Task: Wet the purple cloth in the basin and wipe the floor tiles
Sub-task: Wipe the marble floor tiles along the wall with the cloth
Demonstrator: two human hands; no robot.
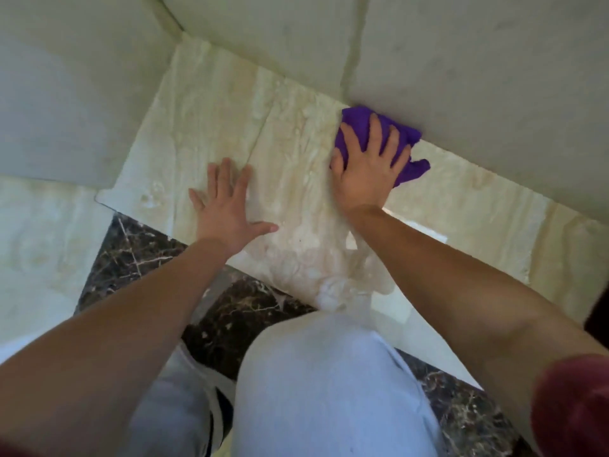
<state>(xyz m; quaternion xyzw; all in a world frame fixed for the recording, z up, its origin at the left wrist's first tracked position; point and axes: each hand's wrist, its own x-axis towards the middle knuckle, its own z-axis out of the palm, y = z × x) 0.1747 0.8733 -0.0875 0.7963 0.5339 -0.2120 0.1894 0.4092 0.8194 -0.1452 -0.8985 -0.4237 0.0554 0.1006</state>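
Your right hand [369,166] covers the middle of the purple cloth [413,166], so you see only its bunched edges at the top and lower right of the hand. Both of your upper arms run out of the frame at the bottom corners, and the red sleeve [573,407] at the lower right is blurred. Your knee [329,384] at the bottom centre hides the dark tile [131,252] beneath it.

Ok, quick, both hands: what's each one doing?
Left hand: open, flat on the beige floor tile, holding nothing.
Right hand: open, pressing the purple cloth down.
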